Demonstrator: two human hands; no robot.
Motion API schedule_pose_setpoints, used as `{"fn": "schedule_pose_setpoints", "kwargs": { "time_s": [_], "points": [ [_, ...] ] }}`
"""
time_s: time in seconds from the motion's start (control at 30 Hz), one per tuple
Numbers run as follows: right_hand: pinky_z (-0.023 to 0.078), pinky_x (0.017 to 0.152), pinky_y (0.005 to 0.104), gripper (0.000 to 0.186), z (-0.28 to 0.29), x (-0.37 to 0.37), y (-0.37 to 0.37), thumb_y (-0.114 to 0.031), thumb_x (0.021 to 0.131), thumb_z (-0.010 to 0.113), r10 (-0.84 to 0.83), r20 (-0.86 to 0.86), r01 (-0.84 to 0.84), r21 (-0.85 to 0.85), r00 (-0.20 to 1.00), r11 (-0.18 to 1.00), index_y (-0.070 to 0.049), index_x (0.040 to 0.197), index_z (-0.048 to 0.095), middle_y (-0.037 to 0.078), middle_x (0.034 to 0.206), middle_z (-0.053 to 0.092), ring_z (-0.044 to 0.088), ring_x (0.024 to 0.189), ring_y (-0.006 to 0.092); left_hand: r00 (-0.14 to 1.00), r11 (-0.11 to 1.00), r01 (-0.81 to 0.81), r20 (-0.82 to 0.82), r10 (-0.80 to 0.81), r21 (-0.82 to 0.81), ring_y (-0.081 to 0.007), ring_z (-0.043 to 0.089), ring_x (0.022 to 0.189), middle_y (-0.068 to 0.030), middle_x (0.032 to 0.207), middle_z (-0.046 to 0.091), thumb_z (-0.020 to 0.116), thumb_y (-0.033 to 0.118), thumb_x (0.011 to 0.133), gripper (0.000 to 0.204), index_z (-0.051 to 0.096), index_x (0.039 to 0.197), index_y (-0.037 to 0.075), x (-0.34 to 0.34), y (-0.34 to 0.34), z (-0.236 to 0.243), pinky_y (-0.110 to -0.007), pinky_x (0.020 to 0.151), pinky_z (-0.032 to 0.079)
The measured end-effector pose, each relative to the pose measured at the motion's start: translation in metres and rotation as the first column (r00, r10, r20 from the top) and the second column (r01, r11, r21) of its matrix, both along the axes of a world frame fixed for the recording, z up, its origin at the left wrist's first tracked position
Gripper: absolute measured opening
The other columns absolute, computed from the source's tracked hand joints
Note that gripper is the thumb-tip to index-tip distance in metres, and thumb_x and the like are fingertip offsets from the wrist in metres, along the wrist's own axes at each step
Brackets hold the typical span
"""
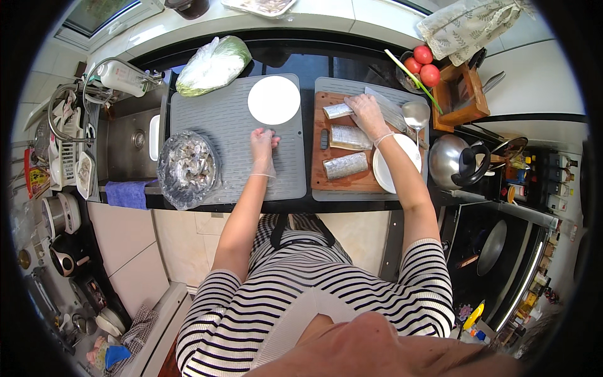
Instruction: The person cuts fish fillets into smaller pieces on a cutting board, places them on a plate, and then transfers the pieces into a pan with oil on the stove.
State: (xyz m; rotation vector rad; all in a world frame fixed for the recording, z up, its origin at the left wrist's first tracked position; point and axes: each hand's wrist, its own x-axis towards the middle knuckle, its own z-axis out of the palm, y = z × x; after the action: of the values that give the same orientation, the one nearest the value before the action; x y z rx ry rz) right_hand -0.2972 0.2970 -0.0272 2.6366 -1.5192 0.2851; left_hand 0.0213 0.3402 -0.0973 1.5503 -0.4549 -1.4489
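Steel sink [125,160] at the far left, and next comes a plastic-covered bowl [188,169], a wrapped cabbage [217,66] beyond it. On to the grey mat [229,129]: a round white plate [274,100], and nearer us the gloved left hand [262,146], fingers curled inward; whether they pinch anything, I can't tell. Across to the wooden board [333,184], where three silvery fish pieces [350,137] lie in a column, and the gloved right hand [366,113] is at the farthest, fingers bent down, grip unclear! Then a ladle [414,115], then the kettle [447,163].
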Motion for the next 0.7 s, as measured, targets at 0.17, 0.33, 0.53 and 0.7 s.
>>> {"fn": "schedule_pose_setpoints", "kwargs": {
  "time_s": [0.17,0.33,0.53,0.7],
  "points": [
    [0.042,0.086,0.0366,0.041,-0.004,0.008,0.006,-0.009,0.072,0.068,-0.111,0.018,0.112,-0.020,0.994,0.994,-0.009,0.113,0.064,0.004,0.101,0.065,0.056,0.099,0.0216,0.999,1.000,0.025,0.032,-0.026,0.017,-0.0188,0.068,0.067,-0.0151,0.094,0.064,0.054,0.014,0.096,0.026,0.042,0.112,-0.004,0.004,-0.028,-0.008,-0.024,0.052,0.055],
    [0.042,0.086,0.0375,0.038,-0.005,0.017,0.019,-0.005,0.078,0.056,-0.184,0.046,0.188,-0.083,0.982,0.979,-0.007,0.115,0.063,0.006,0.110,0.063,0.055,0.105,0.0226,0.988,0.981,0.150,0.016,-0.153,0.123,-0.0164,0.067,0.062,-0.0111,0.084,0.064,0.054,0.014,0.095,0.015,0.047,0.100,0.001,-0.002,-0.025,-0.003,-0.024,0.047,0.051],
    [0.040,0.098,0.0406,0.054,0.032,0.002,0.071,0.004,0.068,0.062,-0.339,0.381,0.349,0.046,0.860,0.936,-0.005,0.121,0.057,0.012,0.121,0.057,0.050,0.115,0.0321,0.935,0.929,0.356,0.027,-0.355,-0.106,-0.0104,0.057,0.065,-0.0035,0.078,0.058,0.055,0.004,0.089,0.010,0.050,0.097,0.003,-0.025,0.022,0.022,-0.023,0.059,0.045],
    [0.040,0.101,0.0407,0.051,0.038,-0.063,0.158,0.008,0.071,0.061,-0.646,0.475,0.750,-0.046,0.598,0.660,-0.004,0.120,0.058,0.016,0.114,0.059,0.052,0.113,0.0337,0.879,0.846,0.476,0.129,-0.458,-0.242,-0.0103,0.056,0.073,-0.0024,0.082,0.059,0.058,0.004,0.088,0.013,0.058,0.101,0.000,-0.049,0.024,0.036,-0.024,0.065,0.046]
  ]
}}
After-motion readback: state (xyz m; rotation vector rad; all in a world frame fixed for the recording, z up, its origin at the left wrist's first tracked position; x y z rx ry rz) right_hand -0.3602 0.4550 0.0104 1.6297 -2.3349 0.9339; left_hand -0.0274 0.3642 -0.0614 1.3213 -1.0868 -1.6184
